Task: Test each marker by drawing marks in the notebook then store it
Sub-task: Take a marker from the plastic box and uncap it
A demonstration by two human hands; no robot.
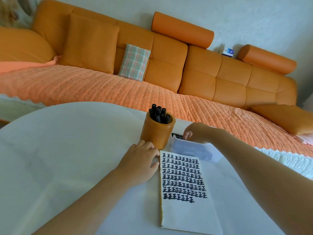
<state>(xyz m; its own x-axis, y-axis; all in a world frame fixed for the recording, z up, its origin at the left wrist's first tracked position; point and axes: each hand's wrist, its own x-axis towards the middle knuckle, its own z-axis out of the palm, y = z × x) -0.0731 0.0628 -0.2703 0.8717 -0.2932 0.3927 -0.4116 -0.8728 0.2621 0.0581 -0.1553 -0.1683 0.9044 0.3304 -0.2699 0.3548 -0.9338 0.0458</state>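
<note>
A white notebook (185, 212) lies open on the table, its upper half filled with rows of black marks. My left hand (140, 164) rests on the table at the notebook's top left corner, fingers touching the page edge and the foot of an orange pen cup (156, 134) that holds several black markers (159, 113). My right hand (197, 132) reaches over a clear plastic box (196, 150) behind the notebook, and its fingertips pinch a black marker (177, 135) at the box's far end. Most of that marker is hidden.
The round white table (67, 158) stretches to the left and front. Behind it runs an orange sofa (186, 68) with a knitted orange cover, a plaid cushion (134, 62) and orange bolsters.
</note>
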